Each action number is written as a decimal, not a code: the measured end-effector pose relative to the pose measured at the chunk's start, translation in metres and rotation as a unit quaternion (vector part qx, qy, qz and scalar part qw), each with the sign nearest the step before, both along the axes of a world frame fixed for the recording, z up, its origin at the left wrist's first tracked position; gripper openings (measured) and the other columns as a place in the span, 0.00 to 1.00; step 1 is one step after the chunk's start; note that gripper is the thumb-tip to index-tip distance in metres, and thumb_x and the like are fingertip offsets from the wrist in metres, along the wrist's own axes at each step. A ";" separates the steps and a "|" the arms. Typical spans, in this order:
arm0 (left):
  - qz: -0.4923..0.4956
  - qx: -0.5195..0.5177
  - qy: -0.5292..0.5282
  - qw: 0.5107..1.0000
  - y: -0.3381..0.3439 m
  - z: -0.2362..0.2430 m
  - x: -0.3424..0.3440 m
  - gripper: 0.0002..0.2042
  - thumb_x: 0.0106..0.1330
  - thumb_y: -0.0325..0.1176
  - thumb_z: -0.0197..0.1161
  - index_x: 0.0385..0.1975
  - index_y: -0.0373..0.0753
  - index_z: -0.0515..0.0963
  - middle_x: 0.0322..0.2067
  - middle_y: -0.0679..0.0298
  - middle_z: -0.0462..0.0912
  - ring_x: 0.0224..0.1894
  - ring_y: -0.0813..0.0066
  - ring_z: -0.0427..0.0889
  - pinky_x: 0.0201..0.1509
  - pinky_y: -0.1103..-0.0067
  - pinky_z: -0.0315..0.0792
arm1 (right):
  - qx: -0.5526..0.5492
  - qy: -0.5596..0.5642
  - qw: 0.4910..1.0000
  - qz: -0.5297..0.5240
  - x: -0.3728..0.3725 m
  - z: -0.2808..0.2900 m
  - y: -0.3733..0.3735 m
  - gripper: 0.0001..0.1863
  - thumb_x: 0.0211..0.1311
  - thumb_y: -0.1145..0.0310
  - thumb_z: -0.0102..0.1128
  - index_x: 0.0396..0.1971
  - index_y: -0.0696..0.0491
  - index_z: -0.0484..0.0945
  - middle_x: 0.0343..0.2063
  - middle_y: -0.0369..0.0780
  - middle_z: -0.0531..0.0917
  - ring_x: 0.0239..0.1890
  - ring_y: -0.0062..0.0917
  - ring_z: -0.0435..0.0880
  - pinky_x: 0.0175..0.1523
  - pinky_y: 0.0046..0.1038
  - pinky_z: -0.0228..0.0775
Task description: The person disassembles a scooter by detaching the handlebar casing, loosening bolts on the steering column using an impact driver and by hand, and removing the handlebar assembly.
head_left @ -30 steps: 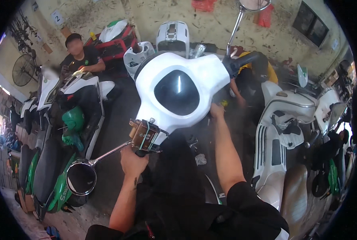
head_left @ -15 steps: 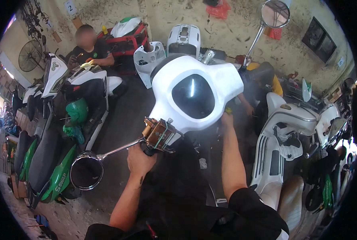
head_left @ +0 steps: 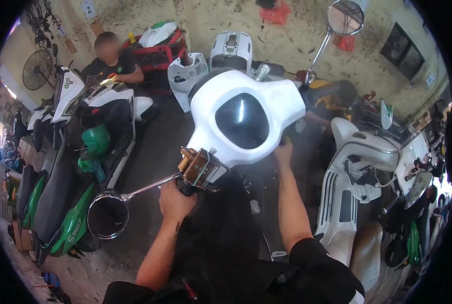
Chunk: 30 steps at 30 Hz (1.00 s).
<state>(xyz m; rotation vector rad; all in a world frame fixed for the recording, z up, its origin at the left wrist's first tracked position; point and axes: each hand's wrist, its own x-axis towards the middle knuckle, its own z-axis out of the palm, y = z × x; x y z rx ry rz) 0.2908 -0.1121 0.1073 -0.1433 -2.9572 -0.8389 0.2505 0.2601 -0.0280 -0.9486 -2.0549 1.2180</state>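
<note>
A white scooter headset cover (head_left: 198,133) with a dark oval display (head_left: 242,120) fills the centre. My left hand (head_left: 177,202) is closed around the black handlebar grip just below a brass-coloured housing (head_left: 198,168) tied with green bands. A chrome round mirror (head_left: 108,214) sticks out to its left, and another (head_left: 345,17) stands up at top right. My right hand (head_left: 284,152), fingers curled, is by the cover's lower right edge on a small yellow object (head_left: 287,139), partly hidden and unclear. A pale haze hangs around that hand.
White-and-green scooters (head_left: 68,218) line the left, where a co-worker (head_left: 114,63) works. Another person in yellow (head_left: 330,93) is bent behind the right handlebar. A stripped white scooter (head_left: 345,200) stands to the right. White panels (head_left: 231,50) and a red rack (head_left: 161,53) are against the wall.
The view has shifted, so the scooter sits further right in the picture. My right hand is slightly lower beside the cover. The person in yellow is now more hidden behind the handlebar.
</note>
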 end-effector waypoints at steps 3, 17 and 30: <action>0.001 0.011 -0.006 1.000 0.006 0.002 -0.001 0.26 0.47 0.39 0.69 0.47 0.37 0.72 0.44 0.49 0.76 0.50 0.48 0.74 0.51 0.61 0.71 | -0.259 0.100 0.960 -0.043 -0.007 -0.022 0.016 0.20 0.42 0.68 0.67 0.36 0.65 0.79 0.35 0.49 0.83 0.40 0.33 0.81 0.46 0.32 0.70; 0.014 0.026 0.020 0.999 -0.004 -0.013 0.000 0.26 0.44 0.34 0.69 0.45 0.33 0.72 0.44 0.46 0.76 0.49 0.46 0.74 0.53 0.62 0.69 | -0.418 0.098 0.901 -0.057 -0.001 0.039 -0.019 0.20 0.47 0.70 0.63 0.39 0.68 0.77 0.34 0.46 0.82 0.35 0.32 0.82 0.35 0.32 0.74; -0.042 0.021 0.046 0.998 -0.001 -0.029 -0.008 0.25 0.45 0.32 0.69 0.44 0.31 0.72 0.40 0.45 0.78 0.45 0.45 0.77 0.49 0.63 0.70 | -0.488 0.075 0.863 -0.105 -0.003 0.002 0.006 0.19 0.48 0.68 0.68 0.34 0.68 0.78 0.32 0.47 0.81 0.31 0.32 0.80 0.33 0.36 0.74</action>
